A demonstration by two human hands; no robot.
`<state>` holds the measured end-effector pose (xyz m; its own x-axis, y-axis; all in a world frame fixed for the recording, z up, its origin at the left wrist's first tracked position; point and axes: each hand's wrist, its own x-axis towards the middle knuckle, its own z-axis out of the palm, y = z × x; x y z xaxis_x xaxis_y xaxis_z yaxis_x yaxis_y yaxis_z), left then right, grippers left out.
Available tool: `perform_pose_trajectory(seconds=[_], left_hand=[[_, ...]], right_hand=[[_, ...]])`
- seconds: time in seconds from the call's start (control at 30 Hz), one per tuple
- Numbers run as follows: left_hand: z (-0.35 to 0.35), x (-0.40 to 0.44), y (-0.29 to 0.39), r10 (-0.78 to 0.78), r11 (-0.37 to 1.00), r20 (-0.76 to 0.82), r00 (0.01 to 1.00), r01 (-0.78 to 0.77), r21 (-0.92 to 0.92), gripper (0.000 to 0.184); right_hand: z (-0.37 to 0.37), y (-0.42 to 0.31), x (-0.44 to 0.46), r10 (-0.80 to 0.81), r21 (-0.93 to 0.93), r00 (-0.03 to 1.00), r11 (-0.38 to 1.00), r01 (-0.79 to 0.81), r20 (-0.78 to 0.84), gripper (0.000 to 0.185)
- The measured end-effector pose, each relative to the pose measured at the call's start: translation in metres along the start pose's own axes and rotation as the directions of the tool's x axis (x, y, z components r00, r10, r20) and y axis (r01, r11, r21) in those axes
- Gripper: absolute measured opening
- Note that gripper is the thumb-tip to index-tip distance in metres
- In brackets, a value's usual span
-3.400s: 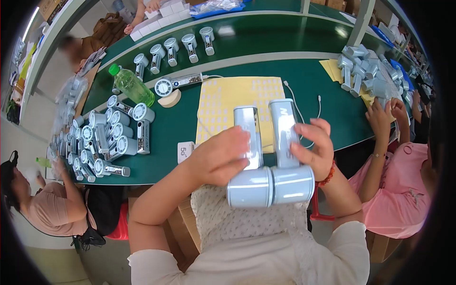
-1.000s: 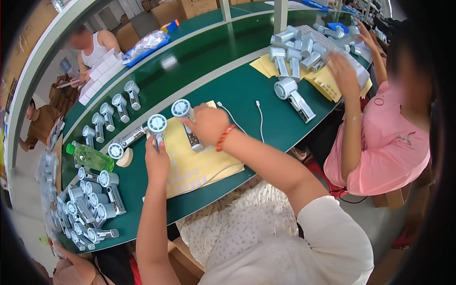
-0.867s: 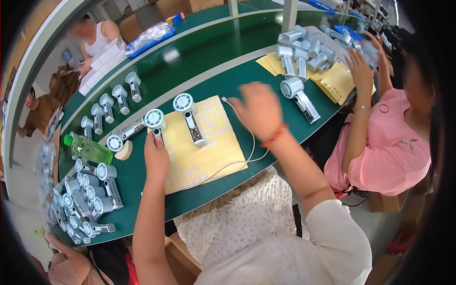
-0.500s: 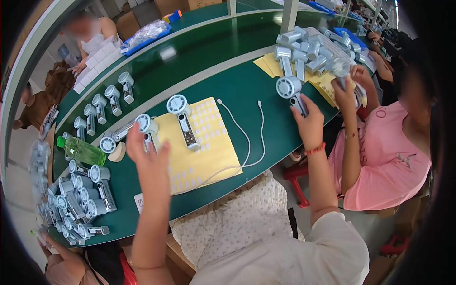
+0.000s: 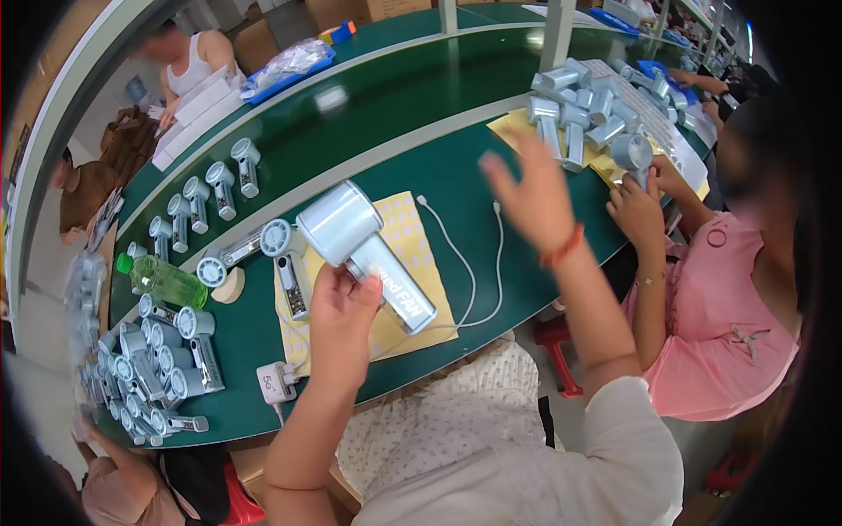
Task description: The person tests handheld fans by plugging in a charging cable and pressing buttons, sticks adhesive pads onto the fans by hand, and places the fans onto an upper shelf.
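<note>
Holding fan w/ L hand

Left hand: over the near part of the yellow sheet, raised and closed in a grip.
Left thumb: extended, to the right of the curled fingers.
Left wrist: in view across the sheet's near edge.
Left forearm: slants up and rightward toward the sheet from its near side.
Right hand: lifted beyond the sheet's right edge, open and empty, fingers spread, blurred.
Right wrist: right of the sheet.
Right forearm: angles up and leftward, well clear of the sheet.
</note>
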<state>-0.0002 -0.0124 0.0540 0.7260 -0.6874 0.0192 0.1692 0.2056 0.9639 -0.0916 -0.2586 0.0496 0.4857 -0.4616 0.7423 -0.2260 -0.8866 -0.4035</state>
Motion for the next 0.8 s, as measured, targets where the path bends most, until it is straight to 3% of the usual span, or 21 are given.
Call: perform_pose_trajectory(seconds=[0.03, 0.07, 0.1, 0.17, 0.27, 0.37, 0.47, 0.5, 0.57, 0.6, 0.63, 0.67, 0.73, 0.8], left_hand=[[-0.003, -0.002, 0.004, -0.022, 0.998, -0.042, 0.999, 0.02, -0.062, 0.043], [-0.007, -0.005, 0.006, -0.038, 0.998, -0.039, 0.999, 0.036, -0.052, 0.043], [-0.012, -0.009, 0.006, -0.048, 0.998, -0.043, 0.998, 0.047, -0.042, 0.043], [-0.023, -0.016, 0.004, -0.073, 0.997, -0.048, 0.996, 0.071, -0.043, 0.044], [-0.029, -0.036, 0.009, -0.138, 0.987, 0.017, 0.99, 0.139, -0.084, 0.046], [-0.041, -0.048, 0.009, -0.226, 0.962, 0.04, 0.973, 0.229, -0.145, 0.051], [-0.053, -0.056, 0.006, -0.242, 0.962, 0.009, 0.97, 0.241, -0.126, 0.049], [-0.057, -0.056, 0.003, -0.216, 0.971, -0.009, 0.976, 0.214, -0.111, 0.047], [-0.062, -0.055, 0.0, -0.182, 0.98, -0.044, 0.982, 0.177, -0.089, 0.045], [-0.064, -0.054, -0.001, -0.207, 0.976, -0.054, 0.977, 0.201, -0.088, 0.046], [-0.065, -0.054, -0.002, -0.232, 0.97, -0.064, 0.971, 0.226, -0.09, 0.048], [-0.065, -0.054, -0.003, -0.26, 0.963, -0.074, 0.963, 0.253, -0.092, 0.05], [-0.067, -0.054, -0.004, -0.274, 0.96, -0.058, 0.96, 0.27, -0.075, 0.049], [-0.068, -0.055, -0.005, -0.271, 0.961, -0.036, 0.962, 0.269, -0.056, 0.049]], right_hand=[[0.016, 0.047, 0.016, -0.009, -0.231, 0.995, 0.973, -0.014, -0.098, 0.04], [0.03, 0.09, 0.028, -0.013, -0.521, 0.994, 0.852, -0.046, -0.108, 0.044], [0.034, 0.117, 0.038, 0.231, -0.647, 0.972, 0.747, -0.153, 0.037, 0.052], [0.057, 0.16, 0.046, 0.417, -0.741, 0.908, 0.617, -0.264, 0.024, 0.063], [0.06, 0.161, 0.057, 0.491, -0.769, 0.871, 0.56, -0.308, 0.009, 0.062], [0.053, 0.157, 0.065, 0.515, -0.765, 0.844, 0.602, -0.229, 0.153, 0.056], [0.044, 0.167, 0.066, 0.472, -0.619, 0.847, 0.748, -0.239, 0.245, 0.052], [0.039, 0.161, 0.062, 0.38, -0.554, 0.885, 0.813, -0.179, 0.27, 0.049], [0.033, 0.132, 0.049, 0.437, -0.194, 0.841, 0.899, -0.393, 0.32, 0.047], [0.029, 0.111, 0.039, 0.455, -0.001, 0.817, 0.874, -0.486, 0.354, 0.046], [0.02, 0.076, 0.024, 0.433, 0.296, 0.763, 0.739, -0.605, 0.48, 0.045], [0.009, 0.036, 0.006, 0.364, 0.529, 0.718, 0.495, -0.689, 0.594, 0.044], [-0.003, -0.027, -0.03, 0.202, 0.693, 0.708, 0.148, -0.705, 0.677, 0.042], [-0.009, -0.057, -0.06, 0.022, 0.619, 0.62, 0.047, -0.784, 0.784, 0.041]])
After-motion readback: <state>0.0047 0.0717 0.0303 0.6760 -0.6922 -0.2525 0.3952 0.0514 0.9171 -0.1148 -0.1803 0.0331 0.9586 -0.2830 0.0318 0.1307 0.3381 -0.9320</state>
